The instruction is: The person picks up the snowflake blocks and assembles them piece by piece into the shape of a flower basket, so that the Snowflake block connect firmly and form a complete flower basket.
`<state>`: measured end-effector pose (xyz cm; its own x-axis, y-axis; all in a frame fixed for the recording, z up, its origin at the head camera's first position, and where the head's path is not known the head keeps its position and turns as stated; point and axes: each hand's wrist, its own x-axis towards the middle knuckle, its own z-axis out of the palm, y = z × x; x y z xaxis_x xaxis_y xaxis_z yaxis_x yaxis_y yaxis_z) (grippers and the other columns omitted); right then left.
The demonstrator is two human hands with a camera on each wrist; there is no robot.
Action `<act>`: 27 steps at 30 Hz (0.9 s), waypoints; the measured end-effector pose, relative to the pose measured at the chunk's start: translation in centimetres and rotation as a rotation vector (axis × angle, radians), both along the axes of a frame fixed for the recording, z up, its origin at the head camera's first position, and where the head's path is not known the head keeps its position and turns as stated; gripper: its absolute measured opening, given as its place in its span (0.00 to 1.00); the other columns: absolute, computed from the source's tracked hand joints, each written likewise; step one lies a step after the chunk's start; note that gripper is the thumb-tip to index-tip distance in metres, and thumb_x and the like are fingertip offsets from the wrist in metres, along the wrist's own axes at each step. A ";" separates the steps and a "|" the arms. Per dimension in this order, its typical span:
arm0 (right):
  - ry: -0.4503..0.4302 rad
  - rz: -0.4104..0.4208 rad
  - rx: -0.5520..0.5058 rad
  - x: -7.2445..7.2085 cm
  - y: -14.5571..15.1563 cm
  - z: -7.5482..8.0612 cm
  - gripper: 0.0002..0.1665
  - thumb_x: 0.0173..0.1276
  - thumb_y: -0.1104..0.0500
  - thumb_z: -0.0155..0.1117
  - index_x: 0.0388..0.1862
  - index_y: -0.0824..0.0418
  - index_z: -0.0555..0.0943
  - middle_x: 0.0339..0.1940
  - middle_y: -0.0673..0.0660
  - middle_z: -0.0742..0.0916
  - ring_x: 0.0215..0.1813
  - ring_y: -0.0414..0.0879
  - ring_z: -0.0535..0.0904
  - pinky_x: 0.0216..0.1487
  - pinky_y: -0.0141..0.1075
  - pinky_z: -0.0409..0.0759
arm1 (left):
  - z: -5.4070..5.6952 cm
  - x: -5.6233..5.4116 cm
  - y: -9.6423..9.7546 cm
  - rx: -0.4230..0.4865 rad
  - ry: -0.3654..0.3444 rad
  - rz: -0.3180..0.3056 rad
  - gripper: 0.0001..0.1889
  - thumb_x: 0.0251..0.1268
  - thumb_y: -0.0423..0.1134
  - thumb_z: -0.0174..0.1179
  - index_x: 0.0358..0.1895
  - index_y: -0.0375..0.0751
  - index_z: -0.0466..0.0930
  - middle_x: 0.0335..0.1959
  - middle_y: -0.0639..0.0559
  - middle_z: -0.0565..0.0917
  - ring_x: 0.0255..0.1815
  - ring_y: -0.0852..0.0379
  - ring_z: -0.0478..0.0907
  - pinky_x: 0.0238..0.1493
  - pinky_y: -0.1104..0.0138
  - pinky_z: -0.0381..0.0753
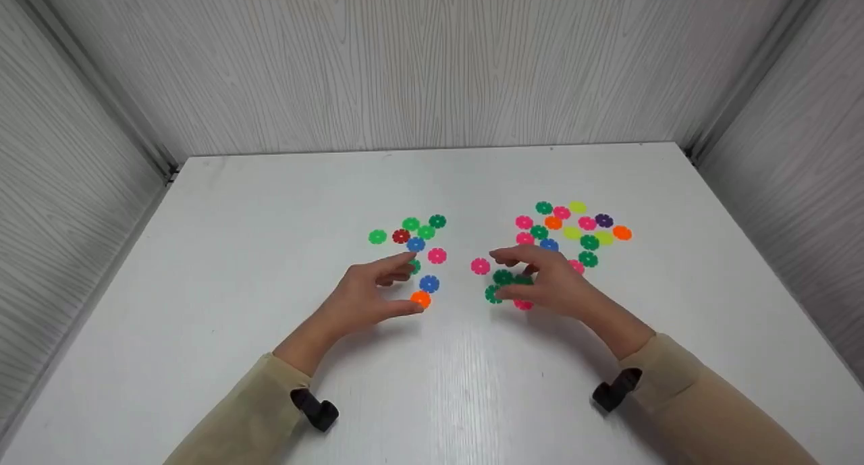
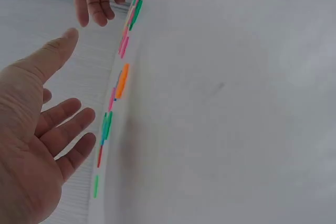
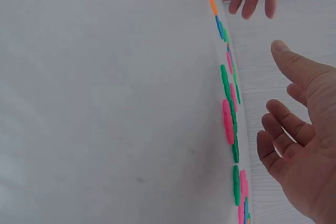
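Held both hands low above the tabletop (image 1: 270, 215), with the left hand (image 1: 361, 296) at one loose group of flower-shaped discs and the right hand (image 1: 553, 279) over the other. Grasped nothing in either, with relaxed fingers and thumbs spread away from them. Saw a gap between hands and discs in both wrist views; read this as hovering rather than touching.

Found the discs on the tabletop in two groups, parted by a bare strip. On the left, noted an orange disc (image 1: 420, 296) by the thumb tip, a blue disc (image 1: 429, 284) just beside it, a pink disc (image 1: 437, 256) farther off and a dark red disc (image 1: 401, 236) among green ones. On the right, found a larger group, including a dark green disc (image 1: 503, 277) between thumb and fingers in the head view, a yellow disc (image 1: 577, 207) and a purple disc (image 1: 604, 220).

Judged as done, at most, a rough division into two groups, seemingly not by colour, given the mix on both sides. Saw no disc lifted or clearly joined to another; could not be sure of those partly hidden under the right hand. Judged most of the handling as left.
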<state>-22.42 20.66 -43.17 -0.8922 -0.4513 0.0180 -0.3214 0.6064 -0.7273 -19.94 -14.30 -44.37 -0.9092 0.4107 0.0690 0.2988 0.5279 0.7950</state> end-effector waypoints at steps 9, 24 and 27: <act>-0.084 0.011 0.035 -0.9 0.2 -1.5 0.34 0.59 0.50 0.86 0.66 0.42 0.86 0.60 0.46 0.85 0.64 0.50 0.78 0.55 0.42 0.87 | -1.9 -1.2 -0.6 0.114 -0.133 0.025 0.37 0.60 0.49 0.80 0.73 0.48 0.79 0.59 0.57 0.87 0.60 0.57 0.82 0.67 0.56 0.79; -0.079 0.076 0.006 -1.0 0.3 -2.7 0.28 0.57 0.49 0.87 0.58 0.37 0.89 0.60 0.48 0.81 0.67 0.50 0.74 0.54 0.43 0.88 | -2.8 -1.2 -0.4 0.032 -0.063 0.018 0.22 0.58 0.47 0.81 0.57 0.54 0.91 0.58 0.60 0.82 0.63 0.55 0.77 0.66 0.59 0.79; -0.082 0.087 -0.002 -1.1 0.3 -2.8 0.28 0.58 0.49 0.87 0.58 0.38 0.90 0.59 0.48 0.81 0.67 0.50 0.74 0.54 0.42 0.88 | -2.9 -1.2 -0.3 0.020 -0.060 0.018 0.21 0.58 0.47 0.81 0.56 0.54 0.91 0.58 0.60 0.82 0.64 0.55 0.77 0.66 0.59 0.80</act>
